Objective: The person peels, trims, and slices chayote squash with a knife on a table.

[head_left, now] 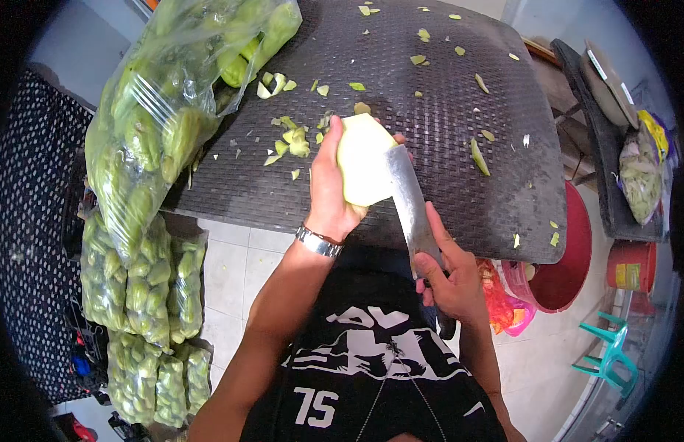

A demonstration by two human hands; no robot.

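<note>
My left hand [327,184], with a metal-banded watch [318,241] at the wrist, is closed around a pale peeled chayote [362,163] above the near edge of the table. Its face is bright and overexposed, and a thin greenish rim shows along its side. In my right hand [454,283] is a knife [409,202] with a broad steel blade. The blade's tip end meets the right side of the chayote. My right fingers wrap the handle end, which is mostly hidden. Pale green peelings [294,140] lie on the table left of the chayote.
The dark woven-pattern table [445,214] carries more scattered scraps. A large clear bag of green chayotes [146,140] covers its left corner, with several filled bags [146,287] below. At right are a red tub [570,258], a teal stool [611,353] and a dark side table [588,140].
</note>
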